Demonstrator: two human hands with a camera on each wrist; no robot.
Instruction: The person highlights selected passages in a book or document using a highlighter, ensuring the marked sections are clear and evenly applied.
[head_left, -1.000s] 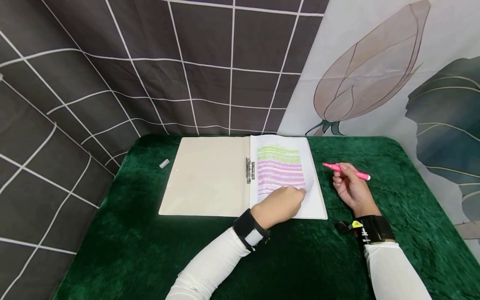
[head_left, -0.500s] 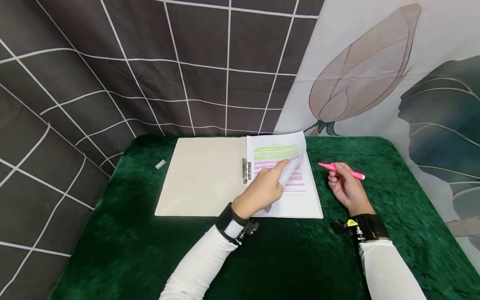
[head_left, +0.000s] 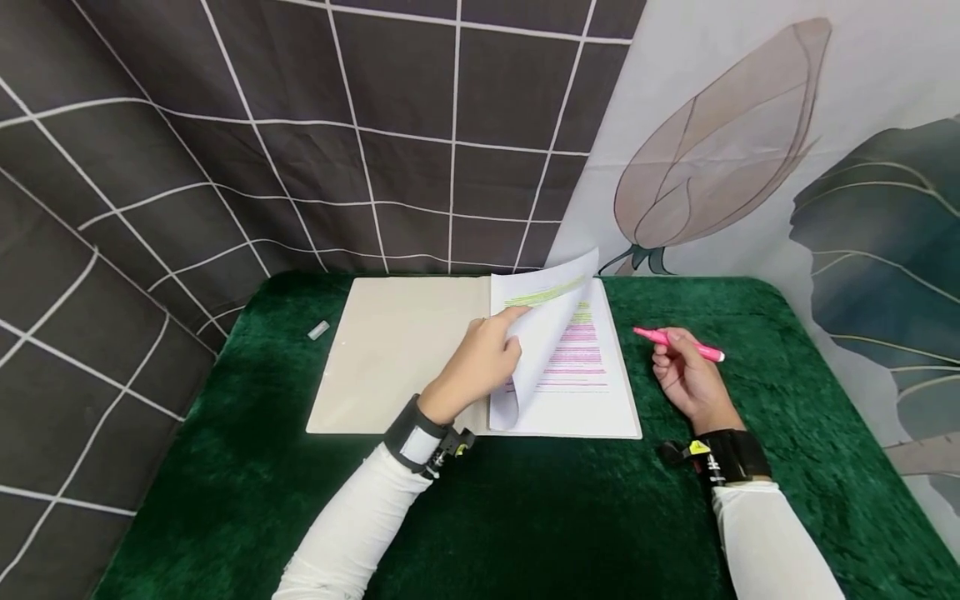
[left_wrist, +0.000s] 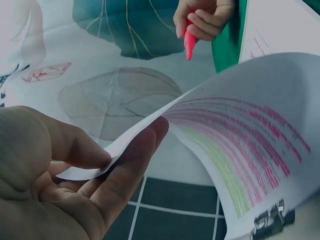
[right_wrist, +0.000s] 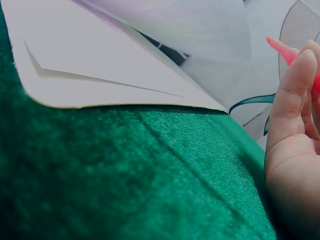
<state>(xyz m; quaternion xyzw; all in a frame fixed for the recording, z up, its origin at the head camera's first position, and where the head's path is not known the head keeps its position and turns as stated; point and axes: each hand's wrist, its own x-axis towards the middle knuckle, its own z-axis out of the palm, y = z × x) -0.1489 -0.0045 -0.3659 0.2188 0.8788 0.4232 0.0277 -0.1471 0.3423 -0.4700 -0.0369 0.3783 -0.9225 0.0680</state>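
My left hand [head_left: 480, 358] pinches the edge of a paper sheet [head_left: 536, 337] between thumb and fingers. In the head view the sheet curls up and over toward the left, its left side still at the metal clip [left_wrist: 270, 220] along the folder's spine. Green and pink highlighted lines run across it. A second page [head_left: 581, 375] lies uncovered beneath, also marked in green and pink. My right hand [head_left: 688, 375] holds an uncapped pink highlighter [head_left: 678, 342], tip pointing left, over the cloth to the right of the folder. Part of that hand is cut off in the right wrist view.
The cream folder [head_left: 397, 358] lies spread open on a green plush cloth [head_left: 247, 500]. A small whitish block [head_left: 318, 330] sits left of it. Behind the table hang a dark grid-patterned curtain [head_left: 390, 92] and a pale curtain with plant prints [head_left: 720, 158].
My left hand has moved left from the page's lower right, lifting the top sheet and bending it over so the page below shows. The right hand keeps the highlighter in about the same place.
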